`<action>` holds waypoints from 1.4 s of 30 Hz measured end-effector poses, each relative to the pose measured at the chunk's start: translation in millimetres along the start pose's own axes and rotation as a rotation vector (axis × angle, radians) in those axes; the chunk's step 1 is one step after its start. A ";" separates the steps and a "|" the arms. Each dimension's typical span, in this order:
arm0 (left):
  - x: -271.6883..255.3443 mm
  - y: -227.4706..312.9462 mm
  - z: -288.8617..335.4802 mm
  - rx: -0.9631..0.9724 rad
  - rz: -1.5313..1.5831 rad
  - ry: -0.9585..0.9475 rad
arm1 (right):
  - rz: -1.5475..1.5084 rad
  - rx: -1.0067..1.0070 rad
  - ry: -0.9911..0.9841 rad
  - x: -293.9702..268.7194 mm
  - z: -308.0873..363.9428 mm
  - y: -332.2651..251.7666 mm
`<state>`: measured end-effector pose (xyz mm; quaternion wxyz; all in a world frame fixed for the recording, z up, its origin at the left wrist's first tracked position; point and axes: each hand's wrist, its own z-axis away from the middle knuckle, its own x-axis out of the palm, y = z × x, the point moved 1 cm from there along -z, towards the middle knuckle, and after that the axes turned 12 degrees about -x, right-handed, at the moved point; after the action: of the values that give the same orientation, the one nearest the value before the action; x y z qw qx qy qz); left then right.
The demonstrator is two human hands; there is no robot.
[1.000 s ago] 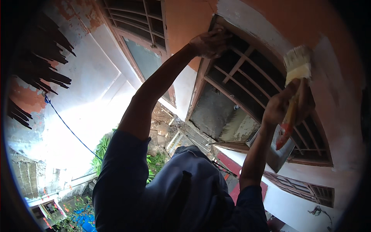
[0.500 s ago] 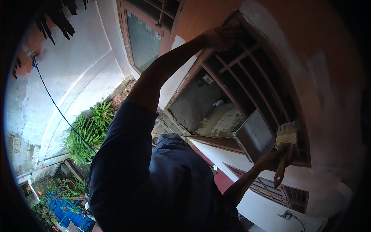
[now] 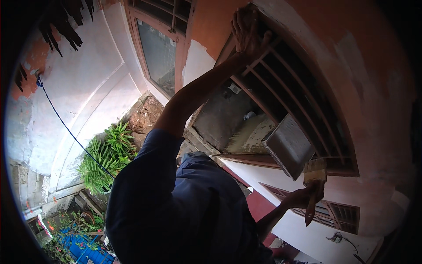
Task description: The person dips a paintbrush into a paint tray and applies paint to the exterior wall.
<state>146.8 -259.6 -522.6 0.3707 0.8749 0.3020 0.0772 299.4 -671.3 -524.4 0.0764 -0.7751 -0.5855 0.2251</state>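
Observation:
My left hand (image 3: 247, 37) rests against the upper corner of a brown window frame (image 3: 226, 49), its fingers stretched out and spread. In my right hand (image 3: 306, 196) is a wide paintbrush (image 3: 315, 171) with pale bristles pointing up and a reddish-brown handle hanging below the fingers. The bristles are just beside the lower corner of a grey paint tray (image 3: 290, 143). That tray sits tilted against the window's brown bars (image 3: 285, 90); how it is held there cannot be made out.
Patchy orange and whitish paint covers the wall (image 3: 365, 101) around the window. Another framed window (image 3: 156, 55) stands at upper left. Green plants (image 3: 107, 158) grow by the left wall, where a dark blue cord (image 3: 66, 125) hangs. A blue object (image 3: 83, 248) lies at lower left.
My left hand has shifted up and left along the frame, its fingers now spread. My right hand has lowered the paintbrush and brought it left, close to the paint tray's lower corner.

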 end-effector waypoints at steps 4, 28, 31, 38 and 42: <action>1.9 12.4 -3.3 -0.025 0.023 0.024 | -0.034 -0.051 0.030 -8.5 7.3 7.3; 3.2 42.1 24.4 0.134 -0.027 -0.021 | -0.052 0.123 -0.079 -20.0 35.8 30.2; 3.1 43.7 27.6 0.117 -0.022 -0.048 | -0.092 0.131 -0.039 -20.4 38.9 28.4; 1.8 38.9 35.4 0.231 -0.029 -0.106 | -0.119 0.224 -0.046 -18.8 43.2 29.8; 5.3 33.9 32.5 0.114 0.068 -0.080 | -0.148 0.262 -0.026 -21.5 47.9 35.8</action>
<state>178.7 -294.5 -522.6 0.3291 0.9068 0.2610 0.0372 305.1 -709.4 -575.0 0.1857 -0.7100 -0.6076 0.3036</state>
